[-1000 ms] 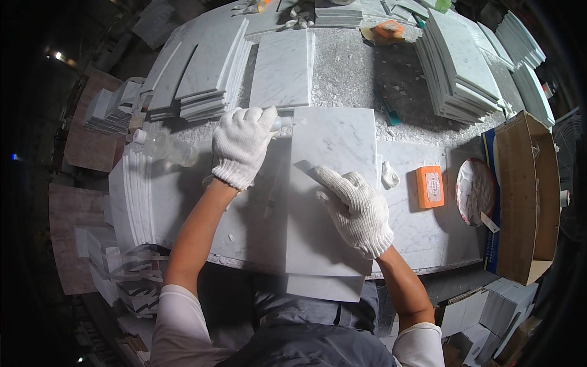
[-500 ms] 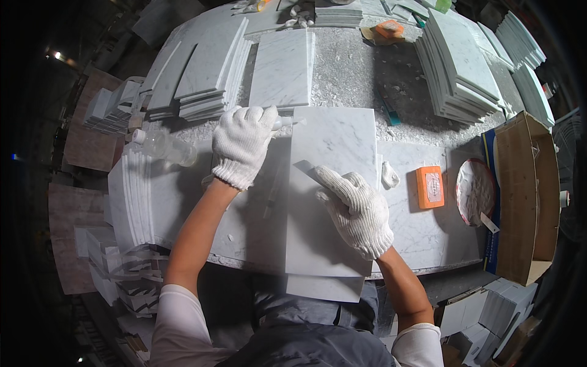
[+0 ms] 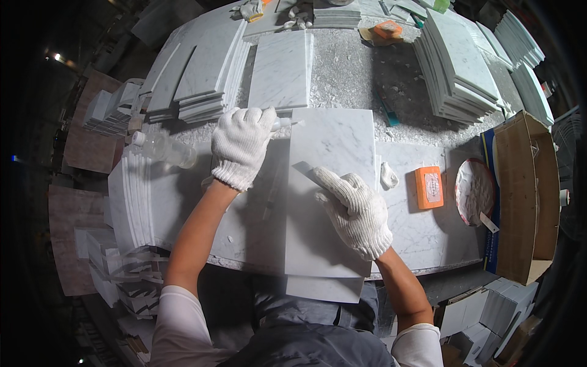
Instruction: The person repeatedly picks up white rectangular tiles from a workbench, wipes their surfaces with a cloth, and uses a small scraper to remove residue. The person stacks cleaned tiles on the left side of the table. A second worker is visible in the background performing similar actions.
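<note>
A white marble tile [image 3: 333, 232] lies in front of me, its near end toward my lap, above another tile [image 3: 324, 289]. My left hand [image 3: 243, 144], in a white knit glove, is closed around a small translucent squeeze bottle [image 3: 282, 123]. Its pale nozzle reaches the tile's far left corner, beside a small whitish dab. My gloved right hand [image 3: 358, 211] is closed on a scraper [image 3: 304, 170]; the metal blade points to the upper left over the tile, and the handle is hidden in the fist.
Marble tile stacks stand at far left [image 3: 208, 67] and far right [image 3: 455, 61]. On the right are an orange block [image 3: 429, 188], a round dish of white paste [image 3: 474, 192] and a cardboard box [image 3: 520, 196]. A clear bottle [image 3: 168, 150] lies left. White debris [image 3: 342, 73] covers the far table.
Both hands stay nearly in place, with the nozzle still at the tile's corner. At the far table edge, a white glove shape with a yellow cuff shows more clearly.
</note>
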Demonstrator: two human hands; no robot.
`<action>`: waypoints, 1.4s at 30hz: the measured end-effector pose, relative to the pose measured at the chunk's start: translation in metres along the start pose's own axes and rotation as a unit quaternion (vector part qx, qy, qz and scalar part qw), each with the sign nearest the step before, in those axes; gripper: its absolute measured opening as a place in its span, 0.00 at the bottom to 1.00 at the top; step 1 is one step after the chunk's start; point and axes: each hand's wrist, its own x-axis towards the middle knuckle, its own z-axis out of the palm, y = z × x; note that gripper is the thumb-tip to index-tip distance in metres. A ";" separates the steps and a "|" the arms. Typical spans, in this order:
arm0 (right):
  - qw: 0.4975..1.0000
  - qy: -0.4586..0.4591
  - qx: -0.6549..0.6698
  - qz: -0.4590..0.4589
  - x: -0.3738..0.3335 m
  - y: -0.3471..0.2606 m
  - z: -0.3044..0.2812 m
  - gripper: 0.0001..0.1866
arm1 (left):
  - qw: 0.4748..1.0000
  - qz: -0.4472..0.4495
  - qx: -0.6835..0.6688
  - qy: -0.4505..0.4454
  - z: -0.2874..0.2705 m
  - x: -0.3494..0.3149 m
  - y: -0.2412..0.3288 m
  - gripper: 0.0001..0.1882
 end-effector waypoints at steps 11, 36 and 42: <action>0.999 0.028 -0.001 -0.036 -0.003 0.006 0.005 0.23 | 1.000 0.001 -0.006 -0.005 -0.002 0.001 0.000 0.21; 0.999 0.021 -0.021 -0.024 -0.003 0.007 0.006 0.22 | 0.999 -0.004 -0.011 0.042 -0.003 -0.001 0.004 0.18; 0.999 0.028 0.005 -0.028 -0.003 0.007 0.006 0.22 | 0.999 -0.016 -0.021 -0.026 -0.004 0.002 0.002 0.20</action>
